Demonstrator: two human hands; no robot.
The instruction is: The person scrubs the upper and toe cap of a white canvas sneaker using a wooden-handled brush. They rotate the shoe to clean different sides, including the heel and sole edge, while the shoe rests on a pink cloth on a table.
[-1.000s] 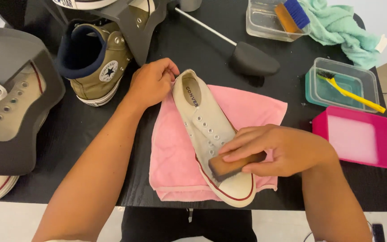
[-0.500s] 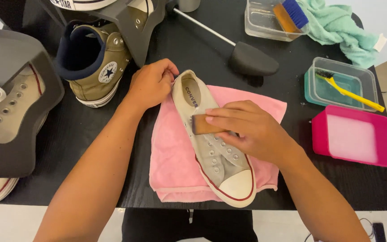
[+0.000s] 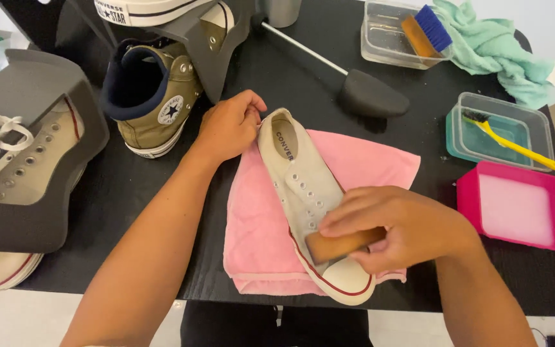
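The person is scrubbing a pale low-top sneaker (image 3: 309, 199) that is lying on a pink towel (image 3: 258, 238) spread on the black desk (image 3: 162, 193). The right hand (image 3: 396, 228) is closing its fingers (image 3: 348, 215) around a wooden-backed brush (image 3: 342, 244), pressing it onto the shoe just behind the white toe cap, directly under the fingertips. The left hand (image 3: 229, 125) is pinching the heel rim, fingers curled shut on the shoe's edge to steady it.

Progress is hard to judge: the canvas is looking greyish along the lace area, so the cleaning appears to be under way rather than finished (no foam is showing on the shoe). The toe end is being worked now; the sides and heel are seemingly remaining.

Compared with half a second ago, the brush is sitting nearer the toe; it was up by the eyelets then. The left hand is keeping its place.

Beyond the right fingers a pink tub (image 3: 518, 209) is standing, and past the left fingers an olive high-top (image 3: 155, 103).
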